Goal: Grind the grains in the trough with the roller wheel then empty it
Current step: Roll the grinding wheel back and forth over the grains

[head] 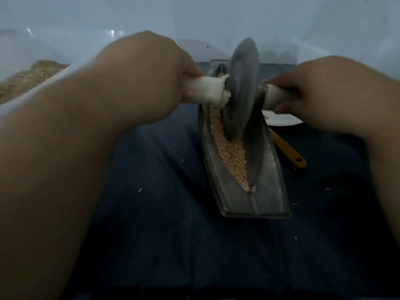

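A long grey metal trough (pixel 269 187) lies on the dark blue cloth, running away from me. Pale crushed grains (pixel 232 154) fill its groove. The grey roller wheel (pixel 241 89) stands upright in the groove near the trough's middle. My left hand (pixel 151 76) grips the white-wrapped left handle (pixel 207 92) of the wheel. My right hand (pixel 318 94) grips the pale right handle (pixel 273 97). Both forearms reach in from the near corners.
A white container with brownish ground grain (pixel 26 80) sits at the far left. A white dish (pixel 281 119) and a yellow-handled tool (pixel 290 152) lie right of the trough. A few loose grains (pixel 140 190) dot the blue cloth (pixel 162 224).
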Available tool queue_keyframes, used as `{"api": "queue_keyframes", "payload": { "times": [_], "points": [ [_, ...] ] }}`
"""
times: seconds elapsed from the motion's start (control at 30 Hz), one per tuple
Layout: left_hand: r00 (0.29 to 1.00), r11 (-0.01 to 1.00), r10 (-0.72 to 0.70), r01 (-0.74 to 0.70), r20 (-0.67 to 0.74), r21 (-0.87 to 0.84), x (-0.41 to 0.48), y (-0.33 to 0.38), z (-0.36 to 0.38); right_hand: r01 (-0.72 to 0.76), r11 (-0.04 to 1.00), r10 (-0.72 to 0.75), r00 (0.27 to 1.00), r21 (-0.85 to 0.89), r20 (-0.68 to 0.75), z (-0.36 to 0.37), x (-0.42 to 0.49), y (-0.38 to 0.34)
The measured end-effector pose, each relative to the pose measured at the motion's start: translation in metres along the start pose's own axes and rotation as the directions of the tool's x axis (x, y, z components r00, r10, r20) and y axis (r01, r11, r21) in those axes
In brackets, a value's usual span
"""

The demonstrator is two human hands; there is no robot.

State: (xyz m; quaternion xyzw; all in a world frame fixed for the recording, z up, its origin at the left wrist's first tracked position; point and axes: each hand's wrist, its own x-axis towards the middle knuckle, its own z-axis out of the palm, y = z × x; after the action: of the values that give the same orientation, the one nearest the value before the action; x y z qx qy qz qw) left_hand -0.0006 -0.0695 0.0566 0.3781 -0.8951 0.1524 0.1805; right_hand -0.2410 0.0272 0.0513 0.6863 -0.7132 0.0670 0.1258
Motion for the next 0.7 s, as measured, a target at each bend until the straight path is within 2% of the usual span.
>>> {"api": "queue_keyframes", "payload": {
  "times": [0.1, 0.2, 0.3, 0.43, 0.53, 0.6, 0.7],
  "points": [
    [0.984, 0.989, -0.125, 0.113, -0.13, -0.094, 0.012, 0.001, 0.026, -0.153, 0.987, 0.157, 0.984, 0.056, -0.08, 0.024, 0.022, -0.004],
    [0.967, 0.992, -0.121, 0.114, -0.226, -0.047, 0.02, 0.002, 0.045, -0.179, 0.969, 0.213, 0.954, 0.17, -0.212, 0.039, 0.035, -0.002],
    [0.963, 0.99, -0.14, 0.138, -0.23, -0.027, 0.023, 0.003, 0.049, -0.193, 0.971, 0.22, 0.95, 0.138, -0.222, 0.044, 0.039, 0.0],
    [0.992, 0.994, -0.089, 0.094, -0.088, 0.05, 0.024, -0.001, 0.027, -0.097, 0.995, 0.097, 0.975, 0.01, -0.201, 0.027, 0.032, -0.002],
    [0.997, 0.991, 0.049, -0.057, 0.067, 0.123, 0.015, -0.007, -0.002, -0.004, 0.998, 0.0, 0.998, -0.067, -0.058, 0.0, 0.015, -0.001],
    [0.97, 0.981, 0.123, -0.151, 0.211, 0.121, 0.004, -0.005, -0.018, 0.084, 0.992, -0.08, 0.996, -0.089, 0.044, -0.018, -0.002, -0.004],
    [0.943, 0.979, 0.139, -0.177, 0.303, 0.102, -0.009, 0.0, -0.032, 0.098, 0.994, -0.091, 0.984, -0.038, 0.155, -0.035, -0.021, -0.011]
  ]
}}
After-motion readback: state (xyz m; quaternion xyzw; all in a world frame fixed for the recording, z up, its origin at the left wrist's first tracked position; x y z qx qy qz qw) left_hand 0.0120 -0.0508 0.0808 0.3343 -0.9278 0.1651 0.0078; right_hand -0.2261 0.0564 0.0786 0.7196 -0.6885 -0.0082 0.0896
